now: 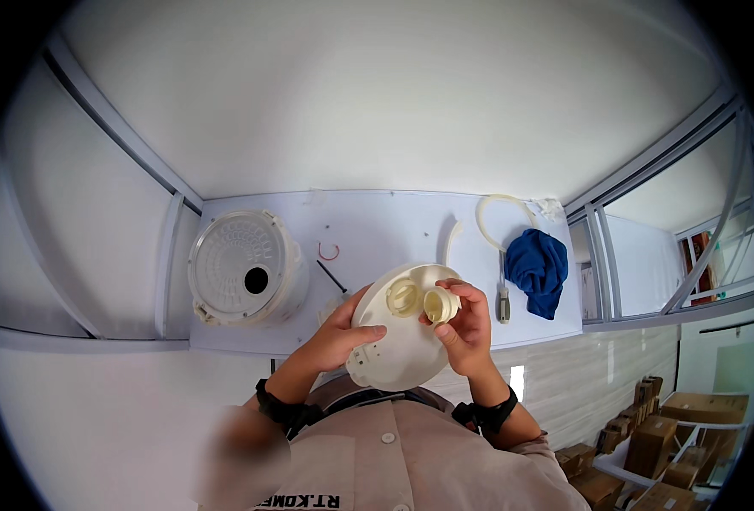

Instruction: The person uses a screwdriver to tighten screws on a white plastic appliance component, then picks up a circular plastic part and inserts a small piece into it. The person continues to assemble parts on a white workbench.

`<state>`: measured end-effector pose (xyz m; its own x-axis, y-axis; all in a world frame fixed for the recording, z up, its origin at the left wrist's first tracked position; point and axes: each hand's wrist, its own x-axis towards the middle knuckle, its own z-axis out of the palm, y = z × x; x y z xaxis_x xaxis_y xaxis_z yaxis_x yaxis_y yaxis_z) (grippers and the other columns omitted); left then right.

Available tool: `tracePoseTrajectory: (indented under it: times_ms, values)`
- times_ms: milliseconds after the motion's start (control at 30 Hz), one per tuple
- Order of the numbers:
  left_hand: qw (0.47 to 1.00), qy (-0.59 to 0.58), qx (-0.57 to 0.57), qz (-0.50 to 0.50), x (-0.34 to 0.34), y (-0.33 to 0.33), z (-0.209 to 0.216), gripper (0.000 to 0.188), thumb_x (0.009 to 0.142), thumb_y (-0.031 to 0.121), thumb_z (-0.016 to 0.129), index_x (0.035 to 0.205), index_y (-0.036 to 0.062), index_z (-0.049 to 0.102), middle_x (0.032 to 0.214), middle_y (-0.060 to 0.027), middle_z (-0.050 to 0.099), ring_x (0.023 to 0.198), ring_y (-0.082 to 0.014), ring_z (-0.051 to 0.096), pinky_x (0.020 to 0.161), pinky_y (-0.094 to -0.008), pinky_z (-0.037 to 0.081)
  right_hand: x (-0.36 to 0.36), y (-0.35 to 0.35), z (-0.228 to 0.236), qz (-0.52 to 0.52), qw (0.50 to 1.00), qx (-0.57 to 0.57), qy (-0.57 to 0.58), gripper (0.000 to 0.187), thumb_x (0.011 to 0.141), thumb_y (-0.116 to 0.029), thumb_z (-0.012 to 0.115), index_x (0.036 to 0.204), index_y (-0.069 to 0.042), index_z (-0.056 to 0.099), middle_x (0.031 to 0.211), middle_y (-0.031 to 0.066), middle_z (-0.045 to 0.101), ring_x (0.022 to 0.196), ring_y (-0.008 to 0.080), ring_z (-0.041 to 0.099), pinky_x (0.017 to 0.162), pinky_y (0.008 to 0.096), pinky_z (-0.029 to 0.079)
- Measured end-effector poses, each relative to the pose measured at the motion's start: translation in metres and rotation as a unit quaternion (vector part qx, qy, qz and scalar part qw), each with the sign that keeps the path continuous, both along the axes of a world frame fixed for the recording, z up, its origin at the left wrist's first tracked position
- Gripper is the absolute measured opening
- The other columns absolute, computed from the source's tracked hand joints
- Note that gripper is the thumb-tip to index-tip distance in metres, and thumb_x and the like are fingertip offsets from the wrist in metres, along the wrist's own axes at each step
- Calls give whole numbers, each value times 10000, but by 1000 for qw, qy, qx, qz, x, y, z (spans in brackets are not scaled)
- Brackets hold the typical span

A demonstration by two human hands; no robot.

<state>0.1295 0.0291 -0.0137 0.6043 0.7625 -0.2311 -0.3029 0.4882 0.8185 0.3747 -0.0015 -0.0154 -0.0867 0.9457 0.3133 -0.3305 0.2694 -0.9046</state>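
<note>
My left hand grips a cream-coloured round appliance lid by its left side, the thumb lying across its face. In the lid's upper part is a round socket. Between the fingers and thumb of my right hand is a small cream round vent cap, tilted so that its hollow side shows. It is held over the lid's right side, beside the socket; whether it touches the lid I cannot tell. The white body of what looks like a rice cooker stands to the left, its metal inner cover having a dark round hole.
On the white table are a bent red wire, a thin black rod, a pale curved strip, a pale ring, a screwdriver and a blue cloth. Cardboard boxes stand at lower right.
</note>
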Motion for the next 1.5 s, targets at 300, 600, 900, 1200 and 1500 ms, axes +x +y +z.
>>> tracePoseTrajectory:
  times_ms: [300,600,900,1200,1500]
  values:
    - [1000,9,2,7,0,-2,-2,775,957,56,705,1630,69,319,1461,-97,556,1348,-205,534,1118,-395,452,2,-2,-6,21,995,67,-69,500,961,-64,733,1368,-91,444,1431,185,418,1284,305,555,1043,500,566]
    - [1000,4,0,3,4,-3,-4,797,949,36,701,1637,69,302,1489,-96,533,1373,-212,515,1133,-406,445,16,-2,-9,-53,961,126,-241,536,864,-1,810,1323,-58,540,1393,195,492,1278,316,566,1039,425,551]
    - [1000,-7,-4,-7,10,-5,-8,784,956,45,697,1634,61,305,1485,-95,534,1368,-209,516,1135,-403,440,22,-1,8,-56,939,127,-315,531,859,42,777,1336,-44,560,1399,200,452,1268,321,555,1001,419,548]
    - [1000,-9,5,-7,16,-8,-6,784,953,66,709,1629,59,312,1476,-90,539,1357,-199,519,1131,-392,437,10,-4,32,-139,885,159,-414,513,835,-63,829,1303,-17,625,1229,190,612,1011,341,654,832,388,573]
    - [997,38,70,-20,21,-9,25,807,970,71,703,1650,61,269,1517,-93,503,1384,-196,495,1139,-386,427,8,-1,27,-175,862,189,-436,490,794,-110,860,1234,-20,663,1197,168,688,992,363,694,815,410,580]
